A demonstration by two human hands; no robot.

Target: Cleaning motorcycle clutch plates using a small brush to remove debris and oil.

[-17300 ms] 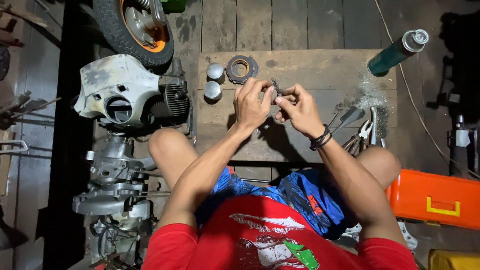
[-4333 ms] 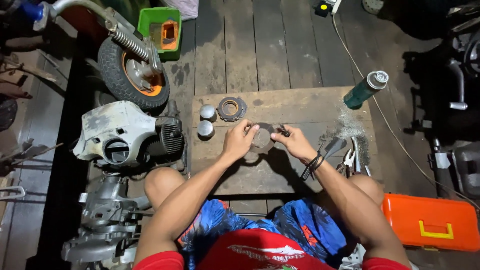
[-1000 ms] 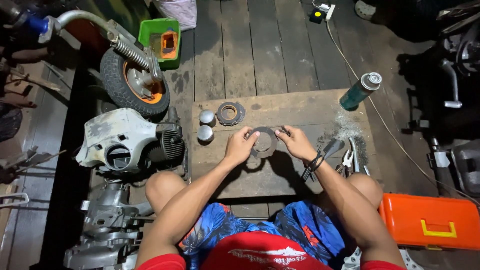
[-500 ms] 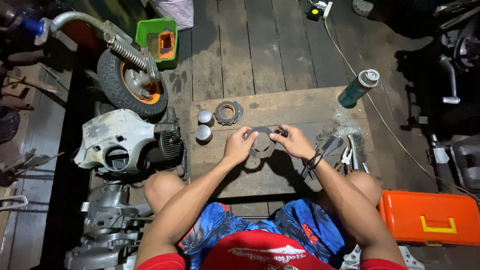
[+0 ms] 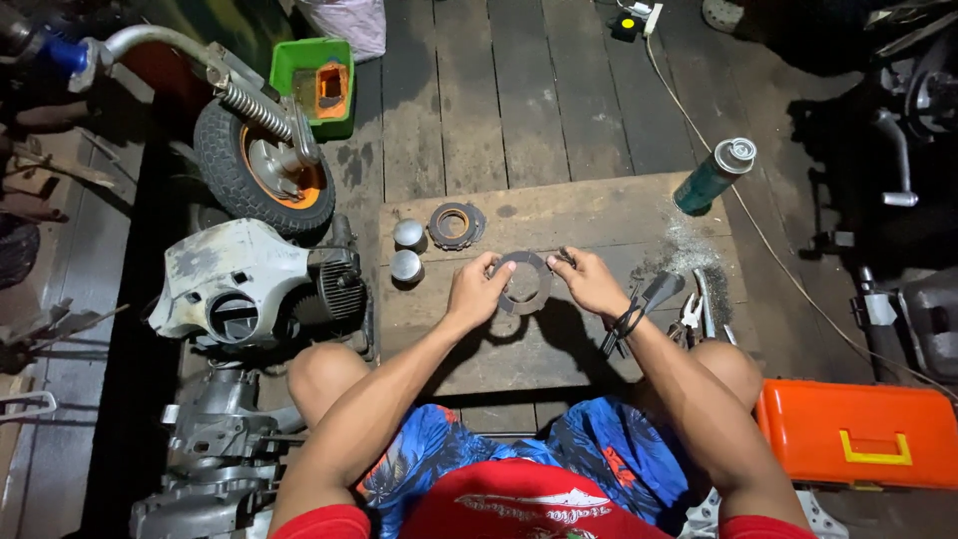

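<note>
We have the flat metal ring (image 5: 523, 282) held between both hands just above the wooden board (image 5: 559, 215), near its middle and a little forward of our knees. Our left hand (image 5: 477, 291) is closed on the ring's left rim, thumb and fingertips pinching the edge, and our right hand (image 5: 591, 281) pinches the right rim the same way, so neither hand is open or free. The ring looks thin, stiff and fairly light, a plate with a wide open centre and what seem to be small notches or teeth round the outside (too small to be sure of their shape). We judge that it will not bend in the fingers, but a thin metal part in a workshop like this may carry oil and slip, so the rim is the place to grip it, at opposite sides, with fingers kept off the flat faces. A second, thicker ring (image 5: 456, 224) lies on the board beyond our left hand, just beside two small round metal caps (image 5: 407, 250). A green spray can (image 5: 715, 176) lies at the board's far right corner, and pliers (image 5: 689, 311) lie close to our right wrist. A small wheel (image 5: 254, 175) and an engine housing (image 5: 232, 287) sit to our left, an orange toolbox (image 5: 860, 434) to our right.
</note>
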